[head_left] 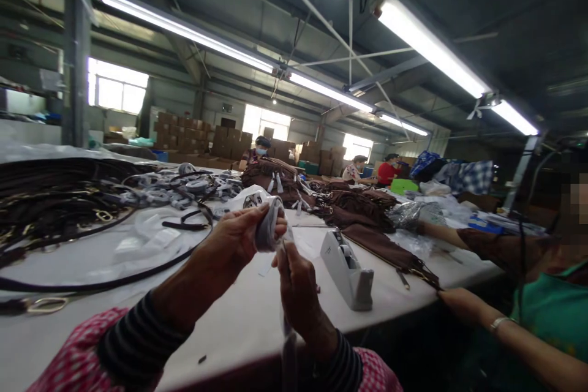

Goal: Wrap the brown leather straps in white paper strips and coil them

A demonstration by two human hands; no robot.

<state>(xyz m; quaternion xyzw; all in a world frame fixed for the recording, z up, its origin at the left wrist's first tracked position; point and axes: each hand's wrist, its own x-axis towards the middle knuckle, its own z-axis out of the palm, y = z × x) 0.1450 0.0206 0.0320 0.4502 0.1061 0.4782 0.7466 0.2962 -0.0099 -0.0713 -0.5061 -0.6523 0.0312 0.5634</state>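
Observation:
In front of me, my left hand (241, 229) grips a loop of pale grey, wrapped strap (266, 233), with the fingers closed around its upper side. Just below and to the right, my right hand (296, 285) has its fingers closed on the same grey strap. A length of it hangs down past that hand over the table edge. A white tape dispenser (346, 269) stands right of my right hand. Brown straps with gold buckles (48, 304) lie to the left of my left arm.
Behind my hands lie grey wrapped bundles (197, 184) and a pile of brown bags (275, 174). On the right, a co-worker in a green top (551, 306) touches a brown bag (390, 248). Clear plastic (147, 236) rests on the white table (215, 327).

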